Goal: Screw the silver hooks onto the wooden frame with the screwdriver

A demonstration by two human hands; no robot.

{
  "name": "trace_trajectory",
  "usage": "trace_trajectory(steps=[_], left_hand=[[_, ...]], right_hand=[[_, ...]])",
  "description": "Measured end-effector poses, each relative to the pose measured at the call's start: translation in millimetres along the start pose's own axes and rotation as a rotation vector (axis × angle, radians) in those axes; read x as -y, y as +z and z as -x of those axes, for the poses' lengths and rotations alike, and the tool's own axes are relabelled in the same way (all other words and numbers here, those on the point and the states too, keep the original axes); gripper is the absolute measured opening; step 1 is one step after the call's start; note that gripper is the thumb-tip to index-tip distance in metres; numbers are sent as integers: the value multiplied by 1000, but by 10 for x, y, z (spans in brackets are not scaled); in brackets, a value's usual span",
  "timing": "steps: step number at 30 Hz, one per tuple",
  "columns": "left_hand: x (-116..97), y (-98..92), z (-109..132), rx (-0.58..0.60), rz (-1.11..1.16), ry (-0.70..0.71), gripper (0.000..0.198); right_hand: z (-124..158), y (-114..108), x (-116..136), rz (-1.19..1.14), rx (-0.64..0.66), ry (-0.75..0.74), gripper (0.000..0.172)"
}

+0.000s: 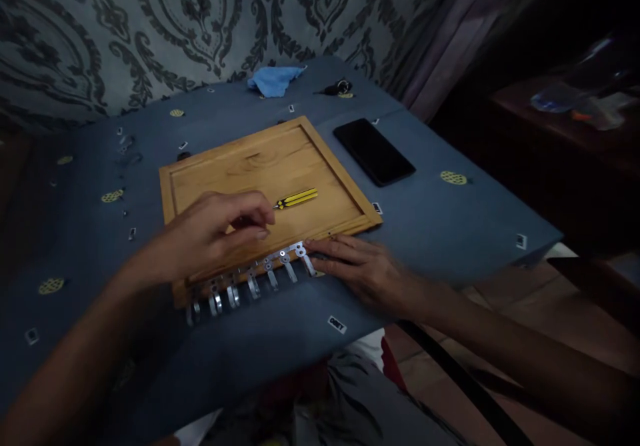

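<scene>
A metal hook rail (267,263) with several hooks lies along the near edge of a wooden framed board (240,176). My right hand (363,266) rests at the rail's right end, its fingers stretched and its fingertips gripping the rail against the board's edge. Above the near part of the board is my left hand (220,226), fingers curled and thumb close to the index fingertip; anything between them is too small to make out. A yellow and black screwdriver (299,197) lies on the board, just beyond my left fingertips. A screw head shows in the rail near its right end.
A black phone (374,151) lies right of the board on the blue tablecloth (450,233). Farther back are a blue cloth (276,81) and a small dark object (336,88). Small clear items (129,153) lie at the left. A patterned curtain (215,19) hangs behind.
</scene>
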State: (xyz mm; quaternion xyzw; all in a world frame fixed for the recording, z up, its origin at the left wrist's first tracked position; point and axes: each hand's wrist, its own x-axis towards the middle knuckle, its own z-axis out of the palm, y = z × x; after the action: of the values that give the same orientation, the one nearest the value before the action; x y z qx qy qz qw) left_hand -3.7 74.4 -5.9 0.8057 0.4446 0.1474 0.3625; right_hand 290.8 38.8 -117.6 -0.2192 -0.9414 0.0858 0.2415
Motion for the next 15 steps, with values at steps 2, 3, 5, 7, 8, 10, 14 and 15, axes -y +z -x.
trace_trajectory(steps=[2,3,5,7,8,10,14,15], left_hand=[[-50,106,-104,77,-44,40,18],[-58,137,-144,113,-57,50,18],[-63,179,-206,185,-55,49,18],[-67,214,-253,247,-32,34,19],[-72,233,-272,267,-18,26,18],[-84,269,-306,297,4,9,17],[-97,332,-355,342,30,-18,15],[-96,345,-363,347,26,-21,15]], right_hand=[[-9,-8,10,5,18,13,46],[-15,-12,14,6,22,17,48],[-31,-20,20,10,25,17,52],[-48,-26,24,17,2,1,53],[-55,-28,25,19,-13,-12,53],[-66,-33,26,14,-29,-23,51],[-76,-37,29,9,-25,-22,53],[-78,-38,30,11,-31,-24,51]])
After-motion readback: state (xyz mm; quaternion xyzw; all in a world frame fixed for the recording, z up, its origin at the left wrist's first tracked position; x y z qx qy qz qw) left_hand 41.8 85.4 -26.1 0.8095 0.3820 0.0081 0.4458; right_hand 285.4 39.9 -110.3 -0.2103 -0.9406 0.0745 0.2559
